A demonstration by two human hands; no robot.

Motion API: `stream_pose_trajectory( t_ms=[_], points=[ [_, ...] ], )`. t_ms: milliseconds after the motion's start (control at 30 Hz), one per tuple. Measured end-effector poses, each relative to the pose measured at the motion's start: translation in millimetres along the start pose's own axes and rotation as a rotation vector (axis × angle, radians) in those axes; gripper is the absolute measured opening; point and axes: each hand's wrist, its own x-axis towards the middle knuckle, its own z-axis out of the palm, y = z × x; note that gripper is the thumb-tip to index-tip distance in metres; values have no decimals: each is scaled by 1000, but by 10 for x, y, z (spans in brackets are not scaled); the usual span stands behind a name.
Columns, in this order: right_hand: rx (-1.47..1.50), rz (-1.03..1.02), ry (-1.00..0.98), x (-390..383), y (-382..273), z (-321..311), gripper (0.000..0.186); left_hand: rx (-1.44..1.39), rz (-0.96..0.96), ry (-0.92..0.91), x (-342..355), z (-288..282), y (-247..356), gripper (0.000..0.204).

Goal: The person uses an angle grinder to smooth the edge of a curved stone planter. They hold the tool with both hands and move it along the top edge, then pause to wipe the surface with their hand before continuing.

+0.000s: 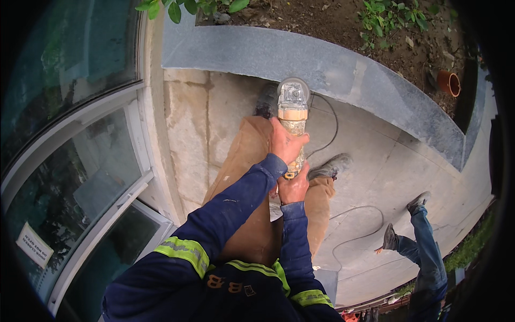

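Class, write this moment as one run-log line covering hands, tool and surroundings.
left hand: grips angle grinder | right hand: grips its rear end | disc: by grey ledge, contact unclear | cable: on pavement

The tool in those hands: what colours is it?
The tool is dusty yellow-orange with a silvery-grey front end; best seen in the head view.
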Motion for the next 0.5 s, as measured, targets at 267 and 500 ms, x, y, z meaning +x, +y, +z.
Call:
stream_pose_trajectory(
  t_ms=[267, 500],
  points=[
    [-73, 66, -64, 5, -132, -28, 82, -28, 19, 12, 23, -52, 24, 73],
    [-19, 2, 13, 37, -73, 13, 80, 17, 0, -15, 52, 0, 36, 73]
  ],
)
